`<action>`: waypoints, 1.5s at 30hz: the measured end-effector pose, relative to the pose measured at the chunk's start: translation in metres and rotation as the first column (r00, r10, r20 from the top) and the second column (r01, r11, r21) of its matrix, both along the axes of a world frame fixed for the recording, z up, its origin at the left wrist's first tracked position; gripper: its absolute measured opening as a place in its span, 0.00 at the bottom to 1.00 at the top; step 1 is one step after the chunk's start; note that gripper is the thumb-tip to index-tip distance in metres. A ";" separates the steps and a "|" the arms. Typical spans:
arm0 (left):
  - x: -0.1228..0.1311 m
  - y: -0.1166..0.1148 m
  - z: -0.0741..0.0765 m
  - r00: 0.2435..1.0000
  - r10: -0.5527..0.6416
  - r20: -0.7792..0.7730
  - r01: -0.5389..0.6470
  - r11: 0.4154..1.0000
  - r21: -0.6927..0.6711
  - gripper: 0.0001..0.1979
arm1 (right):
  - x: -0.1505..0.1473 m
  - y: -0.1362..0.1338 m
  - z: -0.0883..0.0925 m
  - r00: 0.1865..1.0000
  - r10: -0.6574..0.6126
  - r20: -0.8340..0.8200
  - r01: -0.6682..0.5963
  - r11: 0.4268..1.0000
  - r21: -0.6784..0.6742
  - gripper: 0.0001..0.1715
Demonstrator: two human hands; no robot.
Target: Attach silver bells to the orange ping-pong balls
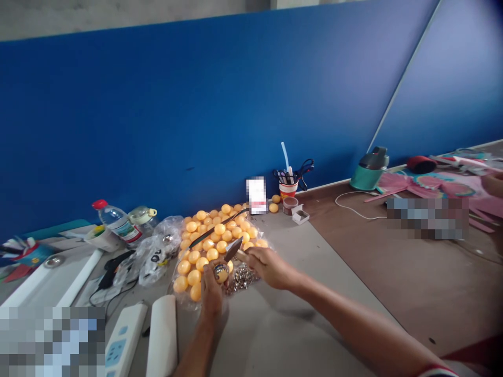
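While working low over the grey table [283,324], pinches one orange ball [221,273] in the fingertips of the left hand [211,296], fingers bent in close round it. Something shiny on the front of the ball, too small to make out. Grips a dark pointed tool [232,250] in the right hand [269,267], fingers shut tight round the handle, tip aimed at the ball and just beside it; cannot tell whether touching. Black cord [214,229] across a big heap of orange balls [208,238] in a clear bag, just behind both hands. Little pile of shiny silver bits [242,278] on the table between the hands. Further left, a white roll [163,335], a white power strip [126,340] and a water bottle [113,220] with a red cap. Further back, a cup of pens [288,187] against the blue wall [196,104]. Far right, a green machine [369,168], pink paper shapes [428,183] and another person's hand [493,183] at the edge.
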State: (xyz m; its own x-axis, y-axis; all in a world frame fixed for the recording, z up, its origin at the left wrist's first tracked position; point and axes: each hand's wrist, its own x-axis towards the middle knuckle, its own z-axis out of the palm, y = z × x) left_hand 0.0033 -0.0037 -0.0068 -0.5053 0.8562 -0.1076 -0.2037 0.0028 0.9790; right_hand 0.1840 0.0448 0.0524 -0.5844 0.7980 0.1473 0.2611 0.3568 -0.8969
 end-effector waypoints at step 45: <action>0.001 0.003 0.021 0.891 -0.273 0.363 0.229 0.960 0.159 0.27 | 0.048 0.073 -0.050 0.540 -0.549 0.638 0.438 0.831 0.344 0.16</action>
State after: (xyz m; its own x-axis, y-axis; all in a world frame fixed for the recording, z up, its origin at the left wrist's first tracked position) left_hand 0.0045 -0.0004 0.0141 -0.2118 0.9663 -0.1460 -0.5645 0.0010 0.8254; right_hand 0.2320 0.1177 0.0020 -0.0721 0.9974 0.0031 0.9419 0.0691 -0.3287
